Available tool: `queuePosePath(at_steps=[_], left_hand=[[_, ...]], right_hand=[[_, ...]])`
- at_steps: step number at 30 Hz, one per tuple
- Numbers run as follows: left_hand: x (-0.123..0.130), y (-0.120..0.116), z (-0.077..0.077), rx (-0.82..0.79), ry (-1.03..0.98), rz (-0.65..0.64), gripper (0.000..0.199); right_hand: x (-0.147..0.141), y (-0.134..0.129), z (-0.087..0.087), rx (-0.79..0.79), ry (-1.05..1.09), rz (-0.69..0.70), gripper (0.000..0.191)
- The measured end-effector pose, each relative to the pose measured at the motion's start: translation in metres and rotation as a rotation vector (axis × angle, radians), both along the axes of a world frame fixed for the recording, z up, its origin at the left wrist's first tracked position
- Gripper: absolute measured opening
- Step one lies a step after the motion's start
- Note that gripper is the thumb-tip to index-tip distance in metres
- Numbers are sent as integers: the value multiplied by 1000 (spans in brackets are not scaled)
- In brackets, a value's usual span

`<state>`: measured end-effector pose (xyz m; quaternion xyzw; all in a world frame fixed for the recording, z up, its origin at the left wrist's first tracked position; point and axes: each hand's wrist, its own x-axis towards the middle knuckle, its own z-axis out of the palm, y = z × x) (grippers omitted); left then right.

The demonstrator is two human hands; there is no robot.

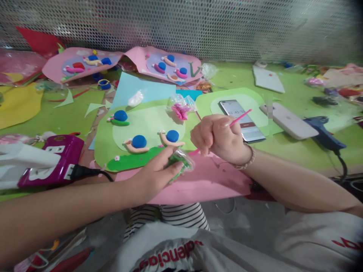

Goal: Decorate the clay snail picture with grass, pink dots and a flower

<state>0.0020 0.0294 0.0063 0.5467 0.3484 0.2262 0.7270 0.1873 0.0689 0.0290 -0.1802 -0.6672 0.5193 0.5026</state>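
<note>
Between the thumb and fingers of my left hand (154, 173) is a clear plastic wrapper of green clay (181, 164). My right hand (219, 138) is closed around a thin pink stick (241, 118), whose ends poke out on both sides of the fist. Just beyond both hands lies a light green paper sheet (103, 141) with clay snails on it. One blue-shelled snail (138, 142) and another blue-shelled snail (172, 136) have peach bodies; a third snail (120, 117) has a green body. A dark green clay strip (133, 160) runs along the sheet's near edge.
Pink clay in a wrapper (183, 109) rests on the sheet. A phone with a timer (244, 121), a white phone (290, 121) and a blue glue gun (324, 132) lie right. At left stands a purple power strip (53, 160). Pink snail pictures (130, 56) lean by the mesh.
</note>
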Motion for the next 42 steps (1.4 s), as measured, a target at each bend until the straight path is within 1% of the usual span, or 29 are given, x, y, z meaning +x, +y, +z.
queuePosePath(at_steps=[2, 4, 7, 10, 13, 16, 19, 21, 25, 28, 32, 35, 42], left_hand=[[-1, 0, -1, -8, 21, 4, 43], [-1, 0, -1, 7, 34, -8, 42], [0, 1, 1, 118, 40, -38, 31], [2, 2, 4, 206, 78, -61, 25], [2, 3, 5, 233, 145, -65, 22], [1, 3, 6, 233, 193, -70, 23], [2, 2, 7, 260, 198, -78, 25], [1, 1, 8, 287, 202, -70, 21], [1, -1, 6, 233, 193, -58, 20], [1, -1, 5, 187, 140, -68, 18], [1, -1, 5, 172, 117, -76, 17], [1, -1, 4, 160, 97, -73, 16], [0, -1, 1, 156, 68, -48, 15]], right_hand=[[0, -3, 0, 6, -23, -21, 49], [0, -5, -1, 32, -35, -9, 49], [-1, -6, -3, 86, -74, 50, 47], [-2, -7, -4, 80, -93, 83, 45], [-3, -7, -4, 46, -83, 63, 45], [-5, -6, -6, -8, -90, 69, 43], [-7, -4, -8, -106, -81, 104, 45], [-9, -2, -9, -187, -69, 112, 46], [-11, 0, -10, -296, -39, 141, 47], [-13, 1, -9, -354, -12, 166, 47], [-14, 1, -7, -404, -8, 181, 49], [-14, 2, -8, -410, -7, 166, 49], [-12, 3, -5, -340, 11, 130, 48]])
